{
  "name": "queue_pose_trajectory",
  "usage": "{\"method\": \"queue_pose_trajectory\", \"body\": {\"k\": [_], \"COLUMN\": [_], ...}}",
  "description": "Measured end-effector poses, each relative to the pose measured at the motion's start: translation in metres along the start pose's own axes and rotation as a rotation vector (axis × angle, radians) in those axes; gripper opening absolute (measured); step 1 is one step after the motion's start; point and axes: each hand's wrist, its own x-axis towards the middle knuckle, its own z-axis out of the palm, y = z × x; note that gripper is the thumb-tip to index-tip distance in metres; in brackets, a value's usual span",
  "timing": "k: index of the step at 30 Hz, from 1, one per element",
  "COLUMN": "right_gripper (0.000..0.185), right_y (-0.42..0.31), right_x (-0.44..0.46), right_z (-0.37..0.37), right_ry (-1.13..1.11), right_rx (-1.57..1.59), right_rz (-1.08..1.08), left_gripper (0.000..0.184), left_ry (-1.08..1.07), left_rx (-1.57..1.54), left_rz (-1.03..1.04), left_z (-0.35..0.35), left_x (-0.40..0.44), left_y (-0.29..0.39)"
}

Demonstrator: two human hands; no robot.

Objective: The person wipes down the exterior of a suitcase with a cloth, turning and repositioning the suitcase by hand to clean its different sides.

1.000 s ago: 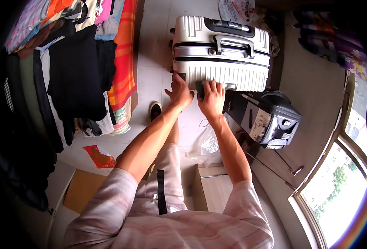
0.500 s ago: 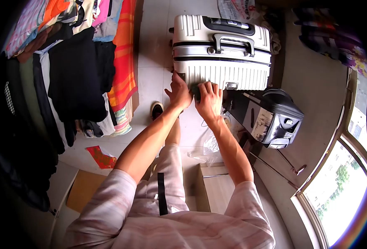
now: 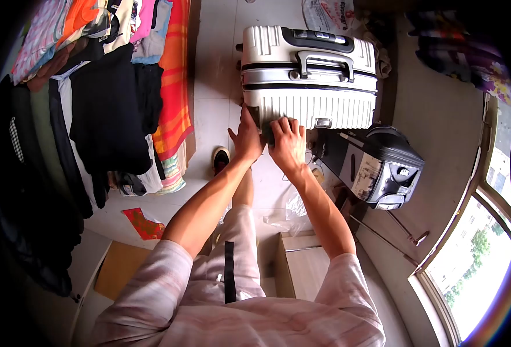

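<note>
A white ribbed suitcase [image 3: 336,109] with a grey carry handle [image 3: 326,56] lies in front of me. My left hand [image 3: 248,137] rests against its near left corner, fingers stretched up along the edge and thumb apart. Beside it, my right hand [image 3: 288,143] is closed with bent fingers on a small dark green cloth-like piece [image 3: 269,135], pressed to the near ribbed side. Most of that piece is hidden by the hand, so its exact kind is unclear.
A black and silver bag [image 3: 389,168] stands right of the suitcase. Piled clothes [image 3: 105,110] fill the left side. A red packet [image 3: 144,223], clear plastic [image 3: 293,208] and an open drawer-like box [image 3: 304,260] are nearer. A window [image 3: 475,260] is at right.
My right hand has shifted slightly left along the suitcase's near side with the dark green piece. My left hand stays at the corner. The whole view has dropped a little.
</note>
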Motion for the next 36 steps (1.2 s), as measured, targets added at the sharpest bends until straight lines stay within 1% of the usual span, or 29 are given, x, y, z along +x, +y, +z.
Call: {"method": "queue_pose_trajectory", "body": {"k": [1, 2, 4, 5, 7, 8, 10, 11, 14, 17, 18, 20, 21, 22, 23, 25, 27, 29, 31, 32, 33, 35, 36], "right_gripper": [0.040, 0.040, 0.035, 0.029, 0.028, 0.028, 0.031, 0.032, 0.034, 0.033, 0.031, 0.026, 0.025, 0.023, 0.026, 0.029, 0.033, 0.033, 0.031, 0.028, 0.026, 0.030, 0.028], "right_y": [0.001, 0.003, 0.002, 0.002, -0.003, -0.004, -0.003, -0.004, -0.010, -0.004, -0.002, -0.006, -0.009, -0.009, -0.010, -0.011, -0.013, -0.012, -0.012, -0.012, -0.018, -0.016, -0.017], "right_x": [0.001, 0.008, 0.031, 0.046, 0.076, 0.074, 0.063, 0.048, 0.019, 0.040, 0.055, 0.081, 0.085, 0.080, 0.070, 0.041, 0.023, 0.031, 0.053, 0.068, 0.079, 0.084, 0.078], "right_z": [-0.001, 0.000, -0.003, -0.005, -0.008, -0.003, 0.006, 0.005, -0.002, -0.002, 0.002, -0.008, -0.008, -0.005, -0.001, 0.001, -0.001, -0.005, -0.005, -0.006, -0.018, -0.010, -0.008], "right_ry": [0.005, 0.012, 0.024, 0.024, 0.116, 0.118, 0.148, 0.090, 0.000, 0.000, 0.069, 0.112, 0.132, 0.128, 0.104, 0.029, -0.061, -0.093, -0.047, -0.024, 0.016, 0.042, 0.045], "right_rx": [0.005, 0.003, 0.012, 0.000, 0.017, 0.021, 0.006, -0.032, 0.018, -0.003, -0.031, -0.039, -0.033, -0.035, -0.044, -0.085, -0.072, -0.023, -0.072, -0.036, 0.011, 0.014, 0.020], "right_rz": [-0.012, -0.015, 0.040, 0.064, 0.105, 0.110, 0.114, 0.097, 0.066, 0.064, 0.055, 0.053, 0.058, 0.045, 0.044, -0.024, -0.032, -0.010, 0.022, 0.055, 0.078, 0.118, 0.124], "left_gripper": [0.105, 0.105, 0.106, 0.106, 0.106, 0.106, 0.106, 0.106, 0.104, 0.103, 0.101, 0.101, 0.100, 0.100, 0.100, 0.102, 0.102, 0.102, 0.101, 0.102, 0.102, 0.104, 0.104], "left_ry": [0.004, 0.016, 0.075, 0.107, 0.147, 0.145, 0.043, 0.043, 0.014, 0.051, 0.043, 0.043, 0.033, 0.099, 0.099, -0.023, 0.004, 0.039, 0.106, 0.224, 0.227, 0.171, 0.166], "left_rx": [-0.003, 0.015, 0.033, 0.048, 0.065, 0.071, 0.088, 0.081, 0.031, -0.064, 0.016, -0.029, -0.074, 0.020, 0.015, -0.096, -0.081, -0.057, -0.060, -0.047, -0.045, -0.045, -0.044], "left_rz": [0.004, 0.052, 0.119, 0.128, 0.157, 0.159, 0.088, 0.090, 0.114, 0.121, 0.132, 0.141, 0.156, 0.207, 0.212, 0.099, 0.136, 0.168, 0.154, 0.277, 0.273, 0.243, 0.247], "left_z": [-0.001, -0.002, 0.004, 0.010, 0.012, 0.009, 0.003, 0.000, -0.005, 0.002, 0.000, 0.000, -0.002, -0.003, -0.004, -0.016, -0.012, -0.003, 0.010, 0.016, 0.014, 0.007, 0.004], "left_x": [-0.001, -0.001, 0.003, 0.005, 0.004, 0.005, 0.007, 0.006, -0.002, -0.001, 0.000, 0.004, 0.004, 0.004, 0.005, 0.000, -0.004, -0.001, 0.004, 0.005, 0.004, 0.004, 0.002], "left_y": [-0.003, -0.006, -0.012, -0.015, -0.015, -0.015, -0.012, -0.012, -0.019, -0.019, -0.018, -0.019, -0.019, -0.018, -0.016, -0.008, -0.014, -0.022, -0.023, -0.027, -0.026, -0.022, -0.021]}}
